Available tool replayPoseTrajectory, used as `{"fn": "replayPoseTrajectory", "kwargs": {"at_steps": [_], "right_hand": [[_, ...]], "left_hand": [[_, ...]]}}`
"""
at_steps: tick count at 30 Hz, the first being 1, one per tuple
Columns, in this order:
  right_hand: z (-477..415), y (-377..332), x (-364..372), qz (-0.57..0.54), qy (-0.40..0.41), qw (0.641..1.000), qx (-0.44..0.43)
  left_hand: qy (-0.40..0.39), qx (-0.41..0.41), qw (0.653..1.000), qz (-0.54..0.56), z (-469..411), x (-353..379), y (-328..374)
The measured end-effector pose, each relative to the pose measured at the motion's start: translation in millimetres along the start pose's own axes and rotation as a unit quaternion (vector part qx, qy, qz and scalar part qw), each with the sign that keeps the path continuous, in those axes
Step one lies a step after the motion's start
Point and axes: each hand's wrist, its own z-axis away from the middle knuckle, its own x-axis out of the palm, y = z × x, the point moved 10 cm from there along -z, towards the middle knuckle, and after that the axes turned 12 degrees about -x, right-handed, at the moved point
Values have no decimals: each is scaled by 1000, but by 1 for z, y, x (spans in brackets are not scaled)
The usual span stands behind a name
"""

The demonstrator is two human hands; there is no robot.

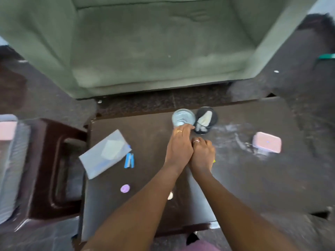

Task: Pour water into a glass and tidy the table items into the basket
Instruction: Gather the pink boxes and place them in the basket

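- The left hand (179,147) and right hand (203,153) press together, fingers curled over something hidden; I cannot tell what they grip.
- The glass (183,117) stands at the left fingertips, the mesh basket (215,117) just beyond the right fingers.
- Risk: a knuckle nudge could tip the glass, wetting the worktop (235,178).

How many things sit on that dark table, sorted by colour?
Clear: 1 glass
Black: 1 mesh cup
Pink: 1 box
Grey: 1 flat packet
Blue: 2 sticks, blurred
Purple: 1 disc
White: 1 small bit
Total: 8 in plain view
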Motion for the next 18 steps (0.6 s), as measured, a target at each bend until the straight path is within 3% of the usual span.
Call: {"fn": "replayPoseTrajectory", "kwargs": {"at_steps": [5, 8, 12, 18], "right_hand": [[11, 127, -37, -11, 60, 994, 87], [14, 196, -50, 3, 55, 990, 129], [13, 260, -56, -33, 45, 984, 171], [-7, 319, -33, 23, -113, 982, 151]], "left_hand": [[-80, 90, 991, -67, 5, 103, 84], [-129, 112, 981, -93, 8, 164, 120], [-218, 75, 966, -116, 7, 226, 137], [-331, -24, 929, -166, 4, 281, 129]]}}
